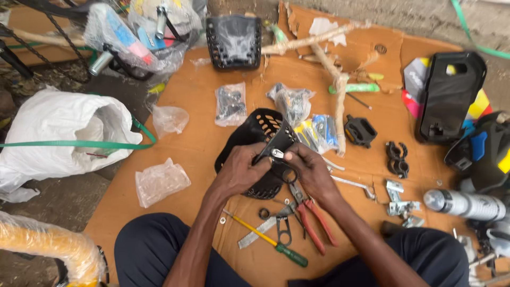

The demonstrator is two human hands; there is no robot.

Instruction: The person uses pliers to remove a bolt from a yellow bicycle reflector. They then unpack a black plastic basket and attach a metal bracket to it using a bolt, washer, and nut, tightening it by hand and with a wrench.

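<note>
Holding a black perforated plastic guard [254, 139] over the middle of the cardboard sheet [202, 90], both hands meeting at its near right edge. Left hand [240, 170] curled around the guard's rim, thumb and fingers pressed together on a flat black bracket [277, 142] that sticks up and to the right from the guard. Right hand [311, 171] just beside it, fingertips pinching a small silver fastener [277, 153] against that bracket; a black ring [290, 175] hanging below the thumb, touching the palm. Whether the fastener is a nut or a bolt head cannot be told.

Lying near the knees: red-handled pliers [314, 219] just under the right wrist, a screwdriver with yellow shaft and green handle [268, 240] slanting to the near right, a flat metal wrench [260, 229] between them. To the right, well apart from the hands, a black pedal [360, 131], a black clamp [396, 158], silver brackets [399, 202] and a spray can [463, 204] on its side. Farther off, two clear bags of small parts [230, 104] and a black plastic basket [234, 41]. On the left, crumpled clear plastic [159, 180] on the cardboard and a large white sack [58, 133] crossed by a green strap.
</note>
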